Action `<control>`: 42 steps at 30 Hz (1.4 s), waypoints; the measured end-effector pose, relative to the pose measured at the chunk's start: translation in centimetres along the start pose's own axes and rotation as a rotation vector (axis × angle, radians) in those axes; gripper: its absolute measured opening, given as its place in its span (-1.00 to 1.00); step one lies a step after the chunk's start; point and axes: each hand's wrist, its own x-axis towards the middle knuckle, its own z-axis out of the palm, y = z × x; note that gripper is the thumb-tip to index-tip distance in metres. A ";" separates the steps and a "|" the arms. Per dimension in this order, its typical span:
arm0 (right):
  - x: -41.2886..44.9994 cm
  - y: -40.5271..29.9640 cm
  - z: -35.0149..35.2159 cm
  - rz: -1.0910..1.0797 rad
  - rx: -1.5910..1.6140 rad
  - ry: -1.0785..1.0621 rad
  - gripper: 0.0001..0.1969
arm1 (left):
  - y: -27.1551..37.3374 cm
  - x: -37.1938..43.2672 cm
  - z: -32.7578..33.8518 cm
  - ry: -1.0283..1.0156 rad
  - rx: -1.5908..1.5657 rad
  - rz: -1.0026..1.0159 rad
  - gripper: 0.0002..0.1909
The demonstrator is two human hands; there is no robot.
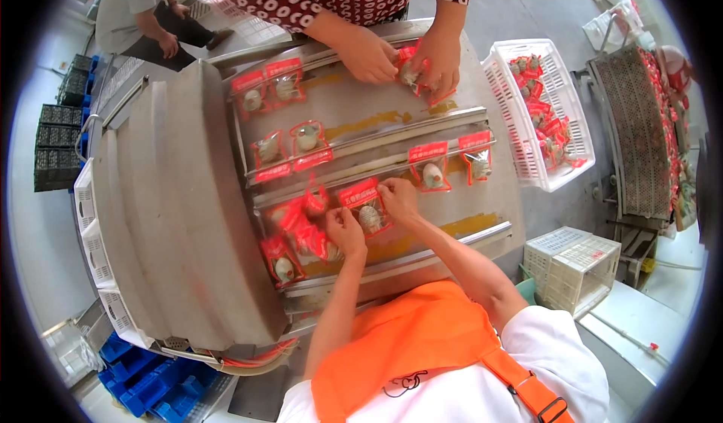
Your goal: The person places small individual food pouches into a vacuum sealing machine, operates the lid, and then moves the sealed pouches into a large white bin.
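Both hands hold one red-edged clear pouch with an egg in it (370,218) over the near strip of a steel packing machine. My left hand (345,232) pinches its left corner, beside a heap of similar pouches (299,225). My right hand (399,199) grips its upper right corner. Two more egg pouches (432,176) (479,165) lie flat along the metal bar to the right. Another pouch (283,268) lies at the lower left of the heap. On the far strips lie several pouches (308,138), some in pairs.
Across the machine, a person's hands (367,56) handle a pouch. A raised steel lid (169,214) stands at left. A white plastic basket (584,141) of pouches is at right, with stacked crates (570,265) below. Another person (127,22) stands at upper left.
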 end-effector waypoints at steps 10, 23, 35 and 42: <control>1.4 -1.0 -0.3 0.145 -0.068 -0.070 -0.76 | -1.2 1.1 0.9 0.004 0.057 -0.133 -0.82; 2.6 -7.1 -4.1 -0.538 -0.473 0.138 -0.76 | -1.0 2.5 2.8 0.030 0.198 0.028 -0.79; 5.7 -5.4 -5.6 -0.652 -0.802 -0.024 -0.71 | 12.7 -0.7 -6.7 -0.203 0.587 0.745 -0.60; 0.2 -7.4 2.6 -0.458 0.170 -0.435 -0.62 | 11.3 5.4 -11.1 -0.306 0.623 0.691 -0.33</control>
